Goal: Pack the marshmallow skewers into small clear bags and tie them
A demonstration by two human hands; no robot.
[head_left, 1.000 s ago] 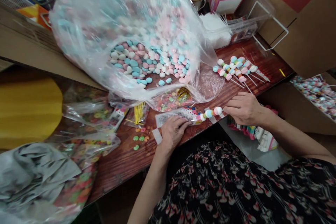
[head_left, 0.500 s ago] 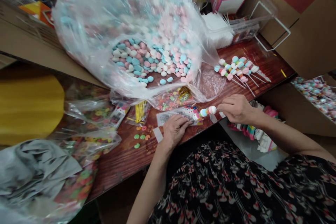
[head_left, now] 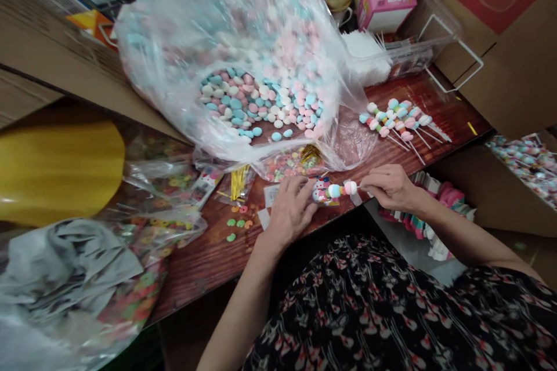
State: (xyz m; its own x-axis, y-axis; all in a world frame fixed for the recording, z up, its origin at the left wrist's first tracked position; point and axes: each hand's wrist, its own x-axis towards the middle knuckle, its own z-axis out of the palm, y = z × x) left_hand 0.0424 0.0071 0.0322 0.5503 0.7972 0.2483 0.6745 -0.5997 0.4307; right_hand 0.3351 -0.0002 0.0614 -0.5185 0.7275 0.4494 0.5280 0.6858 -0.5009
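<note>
At the table's front edge, my right hand [head_left: 389,186] pinches the stick end of a candy skewer [head_left: 334,191], strung with white, blue and pink sweets and small coloured rings. Its far end lies in or against a small printed clear plastic bag [head_left: 321,184]; how deep it goes I cannot tell. My left hand [head_left: 292,208] is closed on that bag, thumb and fingers pressed at its left side and partly covering it. Finished-looking candy skewers [head_left: 394,119] lie in a heap beyond my right hand.
A large clear bag of pastel sweets [head_left: 270,110] fills the table's back. Several ring candies [head_left: 237,223] and a packet of gold ties [head_left: 240,182] lie to the left. A clear bin [head_left: 418,58] stands at back right. A carton of skewers [head_left: 528,168] sits lower right.
My left hand has shifted its fingers forward and now grips the bag's side around the skewer's far end. The skewer has moved slightly left. The camera view has shifted a little.
</note>
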